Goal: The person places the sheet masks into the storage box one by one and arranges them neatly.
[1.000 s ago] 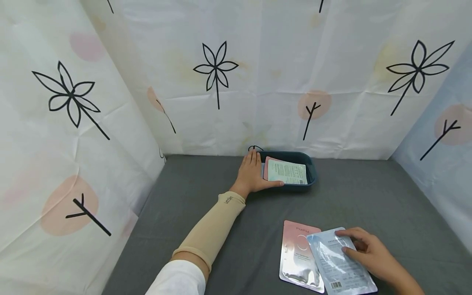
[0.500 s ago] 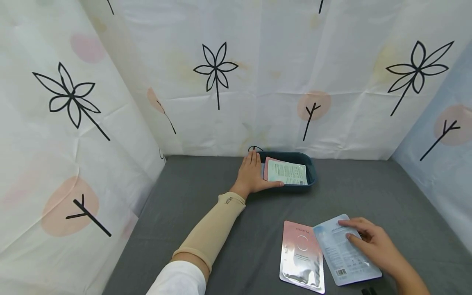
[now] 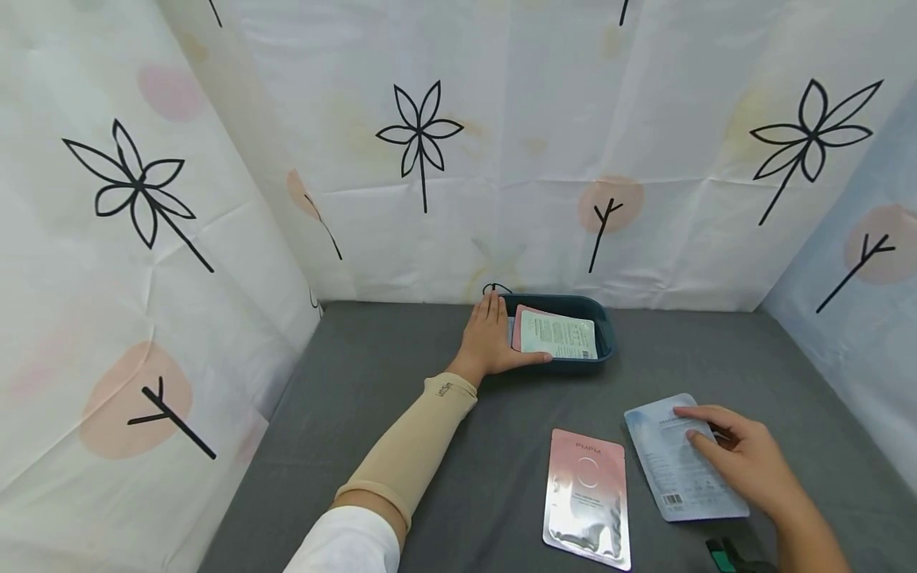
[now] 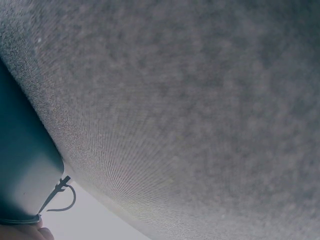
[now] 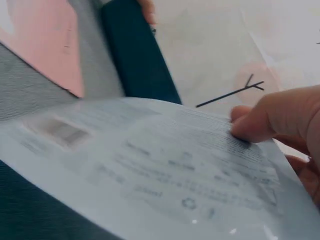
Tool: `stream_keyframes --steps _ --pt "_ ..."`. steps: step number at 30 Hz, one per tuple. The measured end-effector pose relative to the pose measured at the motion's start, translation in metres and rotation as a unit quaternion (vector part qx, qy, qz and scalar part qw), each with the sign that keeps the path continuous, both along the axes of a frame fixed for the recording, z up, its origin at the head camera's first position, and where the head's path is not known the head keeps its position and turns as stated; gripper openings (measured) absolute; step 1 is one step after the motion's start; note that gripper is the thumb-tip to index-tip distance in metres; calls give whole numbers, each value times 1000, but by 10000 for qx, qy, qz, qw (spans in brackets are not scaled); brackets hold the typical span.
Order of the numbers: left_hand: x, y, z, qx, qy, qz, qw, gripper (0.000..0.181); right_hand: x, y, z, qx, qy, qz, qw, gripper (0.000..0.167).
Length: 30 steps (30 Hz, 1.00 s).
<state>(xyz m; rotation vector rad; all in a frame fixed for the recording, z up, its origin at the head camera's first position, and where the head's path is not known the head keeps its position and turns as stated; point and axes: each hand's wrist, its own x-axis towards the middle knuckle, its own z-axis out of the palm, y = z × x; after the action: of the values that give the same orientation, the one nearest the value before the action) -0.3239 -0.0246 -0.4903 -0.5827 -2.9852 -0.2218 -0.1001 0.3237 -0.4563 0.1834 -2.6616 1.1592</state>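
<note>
My right hand (image 3: 745, 454) pinches a pale blue sheet mask packet (image 3: 673, 469) near its upper right edge, thumb on the printed face. The right wrist view shows the packet (image 5: 165, 165) bowed, with the thumb and fingertips at its edge. My left hand (image 3: 494, 338) rests on the left end of a dark teal bin (image 3: 605, 342), fingers straight and thumb stretched along the front rim. Inside the bin lie a pale green packet (image 3: 562, 334) and a pink packet (image 3: 517, 318) partly beneath it. A pink and silver packet (image 3: 586, 501) lies flat on the cloth.
A dark grey cloth (image 3: 387, 358) covers the table. Patterned white curtain (image 3: 501, 159) hangs close behind the bin and along both sides. Near my right forearm lies a black and green item (image 3: 727, 555), partly cut off by the frame.
The right hand has moved the pale blue packet away to the right and back, off the pink and silver one, which is now fully uncovered. The left hand and bin stay still.
</note>
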Motion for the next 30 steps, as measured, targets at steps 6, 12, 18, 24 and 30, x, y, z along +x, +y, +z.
stream_keyframes --steps 6,12,18,24,30 --pt "-1 -1 -1 -32 37 -6 10000 141 -8 3 17 -13 437 -714 9965 30" --pt "-1 -1 -1 -4 29 8 10000 141 -20 3 28 -170 874 -1072 9902 34" --pt "-1 0 -2 -24 61 17 10000 141 -37 -12 32 -768 848 -1406 9834 37" --pt "-1 0 -3 -110 -4 -6 9999 140 -56 -31 31 -1606 354 -2136 9630 39" --pt "-1 1 -2 -50 -38 50 10000 141 -73 -43 32 -2382 118 -2316 9431 41"
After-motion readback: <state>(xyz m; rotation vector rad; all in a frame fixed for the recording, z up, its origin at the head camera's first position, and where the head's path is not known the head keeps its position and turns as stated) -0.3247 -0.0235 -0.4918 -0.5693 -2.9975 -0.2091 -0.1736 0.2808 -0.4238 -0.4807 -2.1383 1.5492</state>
